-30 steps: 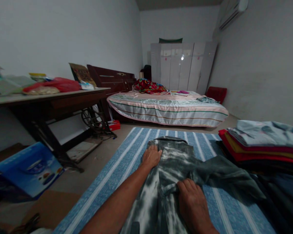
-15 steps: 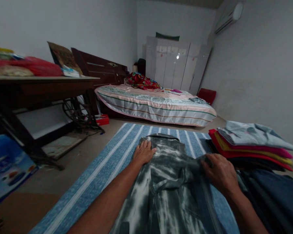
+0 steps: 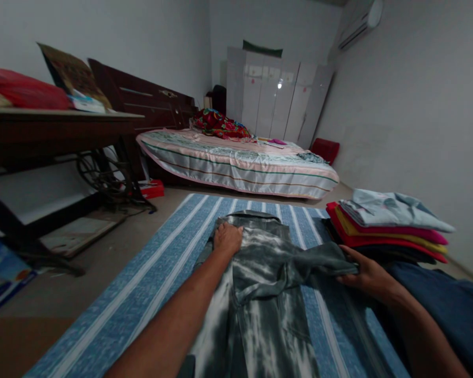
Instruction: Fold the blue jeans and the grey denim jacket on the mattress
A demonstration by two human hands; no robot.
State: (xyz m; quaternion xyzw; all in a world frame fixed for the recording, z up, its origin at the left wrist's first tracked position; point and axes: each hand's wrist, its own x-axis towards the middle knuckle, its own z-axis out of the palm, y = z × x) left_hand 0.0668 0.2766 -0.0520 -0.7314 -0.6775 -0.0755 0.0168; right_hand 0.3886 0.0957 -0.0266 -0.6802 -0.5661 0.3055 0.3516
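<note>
A dark grey and white tie-dyed shirt (image 3: 256, 315) lies lengthwise on a blue mat with white stripes (image 3: 142, 299). Its collar end points away from me. My left hand (image 3: 227, 239) is at the upper left of the shirt, fingers bent and closed on the cloth near the shoulder. Off to the right, my right hand (image 3: 364, 273) pinches the end of a sleeve, which stretches sideways from the shirt, raised above the mat. The thumb shows; the fingertips under the cloth are hidden.
Folded clothes (image 3: 394, 220) are stacked at the right, with dark blue clothing (image 3: 445, 304) nearer me. Beyond the mat stands a bed (image 3: 236, 168). A sewing-machine table (image 3: 63, 126) stands at the left, above a blue box (image 3: 3, 268).
My right hand has drawn the sleeve outward to the right, straightening it. The fingers of my left hand have bent in from a flatter spread. The camera view has shifted slightly.
</note>
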